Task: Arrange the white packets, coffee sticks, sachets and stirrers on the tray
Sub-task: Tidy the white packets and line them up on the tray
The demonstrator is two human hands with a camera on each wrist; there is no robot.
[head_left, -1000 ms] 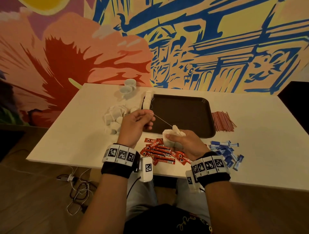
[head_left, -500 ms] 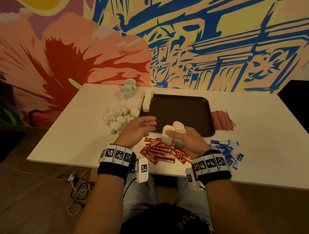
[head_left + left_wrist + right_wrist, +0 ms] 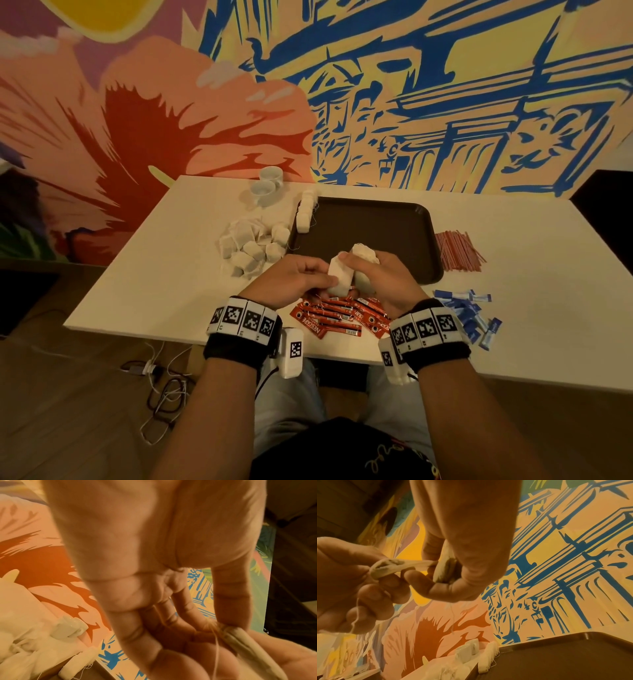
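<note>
While sitting loose at centre left of the head view, waiting as the heap of white packets [image 3: 251, 248] beside the tray [image 3: 404, 219], handy for picking. Standing as a short row of packets [image 3: 306, 211] along the tray's left rim, apparently the start of the arrangement. Meeting just below centre, above the coffee sticks [image 3: 337, 317]: left hand [image 3: 291, 279] pinching one string-tagged packet [image 3: 339, 277] by its edge, right hand [image 3: 380, 277] curling round another packet [image 3: 364, 255], seemingly to square the pair before setting them down. Lying untouched on the counter [image 3: 164, 274] right of the tray and lower right, stirrers [image 3: 457, 250] and blue sachets [image 3: 471, 313].

Differing from a second ago: no longer drawing a thread taut between separated hands; half a second back, left hand reaching flat toward the packets; now closing together on them.
</note>
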